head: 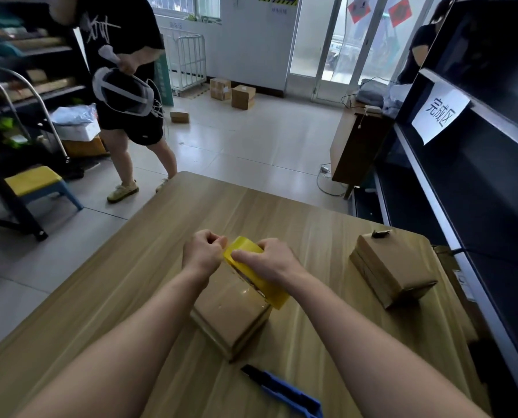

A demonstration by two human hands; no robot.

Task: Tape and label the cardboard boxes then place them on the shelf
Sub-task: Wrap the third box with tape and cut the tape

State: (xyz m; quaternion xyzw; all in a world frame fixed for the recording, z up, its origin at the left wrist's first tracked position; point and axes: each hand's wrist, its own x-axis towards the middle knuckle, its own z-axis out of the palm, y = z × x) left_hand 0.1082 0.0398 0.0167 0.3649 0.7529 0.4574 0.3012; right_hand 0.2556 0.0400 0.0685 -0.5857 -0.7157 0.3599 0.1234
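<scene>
**Taping station: both hands on the roll, box beneath partly covered**

I cannot make out the loose end of the tape: it is too thin and glossy to see where the left hand [205, 251] meets the yellow tape roll [274, 297]. That hand's fingers are curled tight, pinching at the roll's far edge. The right hand [266, 260] grips the roll from above, with the fingers wrapped over its rim. Hands and roll cover the far top of the cardboard box [230, 318], so the seam there is hidden from me.

The box sits on the wooden table [116, 282], directly under the roll. It is plain brown, and its top face has a shine. A second box [393, 267] lies well apart to the right, near the dark shelf [462, 212]. Something small and dark rests on its far corner, which I cannot identify. A blue tool [285, 390] lies near the first box, cut off by the bottom edge.
</scene>
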